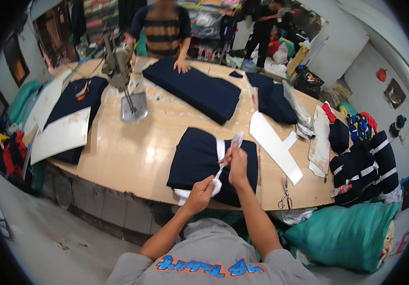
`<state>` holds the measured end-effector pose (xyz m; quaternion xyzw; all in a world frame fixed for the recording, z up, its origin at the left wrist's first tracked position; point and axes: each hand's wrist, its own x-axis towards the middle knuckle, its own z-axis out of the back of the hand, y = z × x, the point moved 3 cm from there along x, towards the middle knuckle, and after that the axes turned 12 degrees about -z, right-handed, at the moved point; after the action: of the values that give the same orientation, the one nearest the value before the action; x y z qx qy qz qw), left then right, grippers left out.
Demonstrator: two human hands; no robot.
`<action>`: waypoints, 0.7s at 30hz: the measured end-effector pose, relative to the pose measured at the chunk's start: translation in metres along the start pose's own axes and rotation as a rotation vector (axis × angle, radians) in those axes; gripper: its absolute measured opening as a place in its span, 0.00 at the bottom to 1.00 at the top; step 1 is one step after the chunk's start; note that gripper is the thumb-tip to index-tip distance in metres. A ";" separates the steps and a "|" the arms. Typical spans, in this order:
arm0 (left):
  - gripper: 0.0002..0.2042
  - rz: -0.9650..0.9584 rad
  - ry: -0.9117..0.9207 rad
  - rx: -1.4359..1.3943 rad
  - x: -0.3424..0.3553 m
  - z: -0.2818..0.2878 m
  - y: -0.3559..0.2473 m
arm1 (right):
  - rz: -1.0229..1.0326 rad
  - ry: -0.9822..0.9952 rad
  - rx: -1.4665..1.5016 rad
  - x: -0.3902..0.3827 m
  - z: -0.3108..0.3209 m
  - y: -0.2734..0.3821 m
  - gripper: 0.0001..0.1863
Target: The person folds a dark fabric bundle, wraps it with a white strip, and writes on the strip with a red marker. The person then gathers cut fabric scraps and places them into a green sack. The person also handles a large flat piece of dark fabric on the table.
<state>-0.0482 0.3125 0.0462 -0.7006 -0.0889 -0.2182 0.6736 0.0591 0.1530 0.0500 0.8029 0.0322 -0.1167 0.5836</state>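
A folded stack of dark navy fabric (191, 153) lies at the table's near edge in front of me. Around its middle runs a white cloth strip (220, 148). My left hand (201, 194) is closed on one part of the strip, low over the stack. Just above and to the right, my right hand (235, 164) grips the strip too, with a loose white end sticking up past the fingers. Between the two hands the strip is twisted and drawn tight. More white cloth shows under the stack's near left corner.
Across the wooden table (119, 166), a co-worker's hand (182, 65) rests on a long navy fabric pile (195, 90). A cutting machine (119, 66) stands at far left. Scissors (285, 194) and white pattern pieces (275, 147) lie to my right, above a green sack (342, 232).
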 end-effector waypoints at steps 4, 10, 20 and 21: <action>0.10 -0.097 0.040 0.021 -0.006 -0.001 -0.005 | -0.242 -0.167 0.048 0.067 0.010 -0.017 0.27; 0.07 -0.027 0.070 -0.035 -0.040 0.036 -0.026 | 0.035 -0.692 -0.796 0.172 -0.016 -0.056 0.28; 0.05 0.220 -0.348 -0.463 -0.098 0.054 -0.010 | -0.112 -0.741 -1.416 0.338 0.071 -0.109 0.26; 0.06 0.227 -0.405 -0.494 -0.104 0.048 -0.005 | -0.087 -0.702 -1.487 0.353 0.072 -0.113 0.27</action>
<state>-0.1335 0.3780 0.0070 -0.8771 -0.0869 -0.0130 0.4722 0.3696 0.0910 -0.1558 0.1217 -0.0523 -0.3318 0.9340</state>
